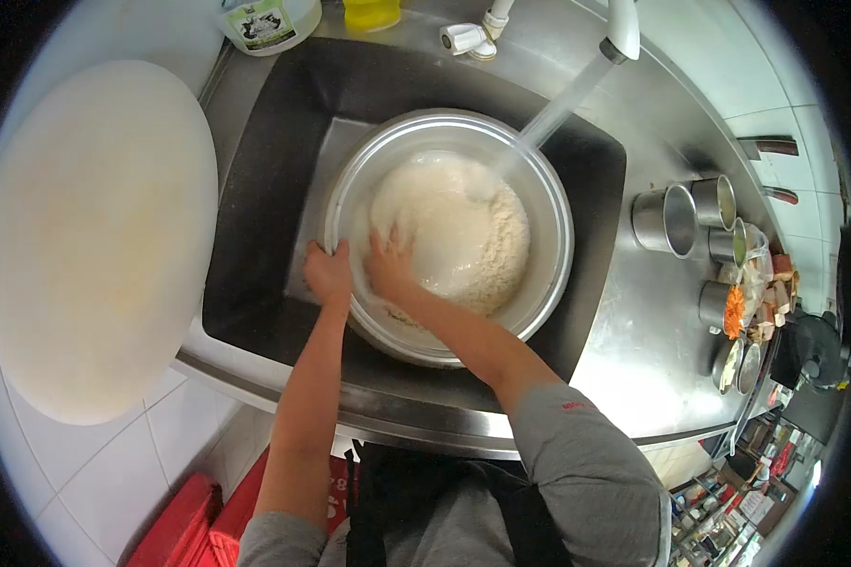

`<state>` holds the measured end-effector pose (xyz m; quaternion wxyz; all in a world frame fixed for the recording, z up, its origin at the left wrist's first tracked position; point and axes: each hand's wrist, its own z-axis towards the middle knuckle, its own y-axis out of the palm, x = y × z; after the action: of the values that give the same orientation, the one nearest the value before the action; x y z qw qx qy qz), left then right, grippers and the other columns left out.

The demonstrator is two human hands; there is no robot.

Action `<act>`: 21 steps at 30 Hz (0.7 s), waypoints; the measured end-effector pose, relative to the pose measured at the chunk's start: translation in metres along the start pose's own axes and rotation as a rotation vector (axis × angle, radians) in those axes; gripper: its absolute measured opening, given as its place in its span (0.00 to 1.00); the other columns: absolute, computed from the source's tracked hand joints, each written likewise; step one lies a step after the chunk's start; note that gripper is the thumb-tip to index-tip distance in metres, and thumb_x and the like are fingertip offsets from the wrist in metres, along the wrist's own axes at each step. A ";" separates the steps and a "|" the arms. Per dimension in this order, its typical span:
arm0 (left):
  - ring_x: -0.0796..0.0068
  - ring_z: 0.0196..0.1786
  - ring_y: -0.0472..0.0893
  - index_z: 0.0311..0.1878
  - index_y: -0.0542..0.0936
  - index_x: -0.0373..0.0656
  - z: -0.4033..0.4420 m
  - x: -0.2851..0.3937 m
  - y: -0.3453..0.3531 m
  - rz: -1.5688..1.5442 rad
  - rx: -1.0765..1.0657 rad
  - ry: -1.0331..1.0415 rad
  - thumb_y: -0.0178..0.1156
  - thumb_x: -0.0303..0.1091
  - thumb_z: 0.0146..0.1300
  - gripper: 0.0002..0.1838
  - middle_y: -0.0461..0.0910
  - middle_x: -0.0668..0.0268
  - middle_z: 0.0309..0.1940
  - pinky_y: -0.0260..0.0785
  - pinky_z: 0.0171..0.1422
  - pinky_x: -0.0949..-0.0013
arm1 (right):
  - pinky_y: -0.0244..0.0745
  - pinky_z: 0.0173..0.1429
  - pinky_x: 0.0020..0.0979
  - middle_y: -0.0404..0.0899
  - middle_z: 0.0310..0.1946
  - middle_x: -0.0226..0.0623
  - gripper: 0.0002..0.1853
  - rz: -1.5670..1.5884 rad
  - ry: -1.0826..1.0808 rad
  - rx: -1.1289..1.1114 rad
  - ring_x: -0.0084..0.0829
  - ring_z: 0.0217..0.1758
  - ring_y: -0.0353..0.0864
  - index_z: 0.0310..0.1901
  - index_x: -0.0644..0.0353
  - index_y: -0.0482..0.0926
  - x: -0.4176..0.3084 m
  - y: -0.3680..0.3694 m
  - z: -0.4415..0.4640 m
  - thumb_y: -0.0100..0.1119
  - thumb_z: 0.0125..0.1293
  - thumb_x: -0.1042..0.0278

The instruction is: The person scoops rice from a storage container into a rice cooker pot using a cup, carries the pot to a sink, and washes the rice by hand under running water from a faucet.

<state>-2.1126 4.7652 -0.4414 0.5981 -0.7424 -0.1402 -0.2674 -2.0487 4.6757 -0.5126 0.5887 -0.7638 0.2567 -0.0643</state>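
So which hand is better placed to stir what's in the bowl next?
Probably the right hand: its fingers are in the cloudy water inside the bowl, while the left hand grips the rim.

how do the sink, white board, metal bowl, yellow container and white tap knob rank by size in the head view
Largest to smallest:
sink
white board, though nearness may enlarge it
metal bowl
yellow container, cut off, and white tap knob: too alike to rank

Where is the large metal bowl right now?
In the head view, the metal bowl sits mid-picture in the sink, under the running faucet, left hand at its rim, right hand inside.
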 end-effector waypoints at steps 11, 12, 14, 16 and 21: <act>0.43 0.41 0.79 0.39 0.74 0.29 -0.004 0.011 -0.012 -0.071 -0.039 -0.028 0.65 0.41 0.53 0.22 0.79 0.41 0.36 0.71 0.46 0.51 | 0.73 0.51 0.42 0.74 0.54 0.40 0.14 0.053 -0.073 0.088 0.43 0.50 0.77 0.48 0.50 0.78 0.183 0.007 -0.006 0.50 0.61 0.71; 0.43 0.41 0.79 0.39 0.74 0.29 -0.004 0.014 -0.014 -0.054 -0.041 -0.031 0.65 0.41 0.53 0.22 0.79 0.41 0.36 0.71 0.46 0.51 | 0.74 0.51 0.41 0.76 0.50 0.41 0.15 0.088 -0.075 0.121 0.41 0.47 0.78 0.49 0.50 0.78 0.201 -0.002 0.001 0.50 0.60 0.72; 0.43 0.40 0.80 0.39 0.74 0.29 -0.006 0.017 -0.017 -0.017 -0.048 -0.042 0.65 0.41 0.53 0.22 0.79 0.42 0.35 0.71 0.46 0.51 | 0.74 0.52 0.40 0.79 0.45 0.43 0.17 0.159 0.007 0.067 0.39 0.46 0.80 0.51 0.51 0.77 0.224 -0.031 0.009 0.51 0.59 0.73; 0.43 0.40 0.80 0.39 0.74 0.29 -0.007 0.015 -0.012 -0.054 -0.027 -0.054 0.65 0.41 0.53 0.22 0.79 0.42 0.34 0.71 0.46 0.51 | 0.73 0.53 0.40 0.80 0.44 0.43 0.19 0.230 0.186 -0.099 0.40 0.48 0.80 0.53 0.51 0.76 0.239 -0.068 0.006 0.54 0.58 0.70; 0.42 0.40 0.79 0.39 0.74 0.28 -0.005 0.009 -0.007 -0.078 -0.009 -0.019 0.65 0.40 0.52 0.22 0.79 0.42 0.35 0.70 0.46 0.50 | 0.70 0.60 0.37 0.78 0.49 0.49 0.42 0.381 0.310 -0.117 0.43 0.52 0.78 0.62 0.61 0.67 0.252 -0.052 -0.047 0.71 0.45 0.52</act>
<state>-2.1098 4.7610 -0.4302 0.5825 -0.7416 -0.1736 -0.2840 -1.8344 4.5264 -0.5017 0.4985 -0.7156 0.4863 -0.0536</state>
